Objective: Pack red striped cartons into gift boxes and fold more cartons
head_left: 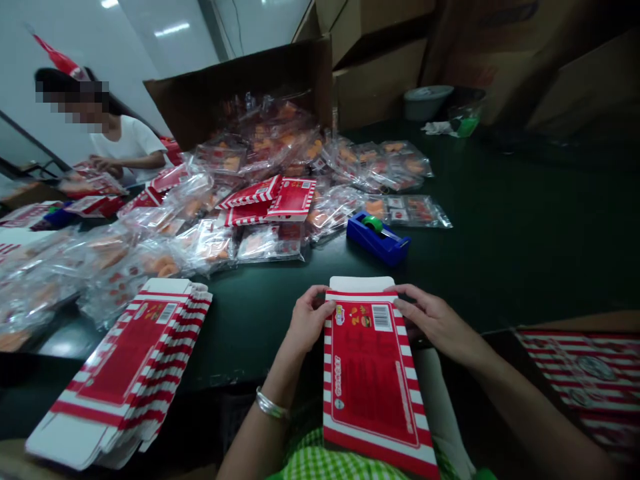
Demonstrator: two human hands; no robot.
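I hold a flat red-and-white striped carton (pixel 373 373) upright over my lap, its white top flap toward the table. My left hand (pixel 307 320) grips its upper left edge with curled fingers. My right hand (pixel 433 320) presses fingers on its upper right edge beside the barcode. A stack of the same flat cartons (pixel 130 367) lies at my left on the dark green table (pixel 500 233).
Several clear plastic packets of orange goods (pixel 260 173) spill from a tipped cardboard box (pixel 240 87). A blue tape dispenser (pixel 377 237) sits just beyond my hands. Folded cartons (pixel 273 200) lie among packets. Another person (pixel 120 140) works far left. A box of cartons (pixel 590 380) stands right.
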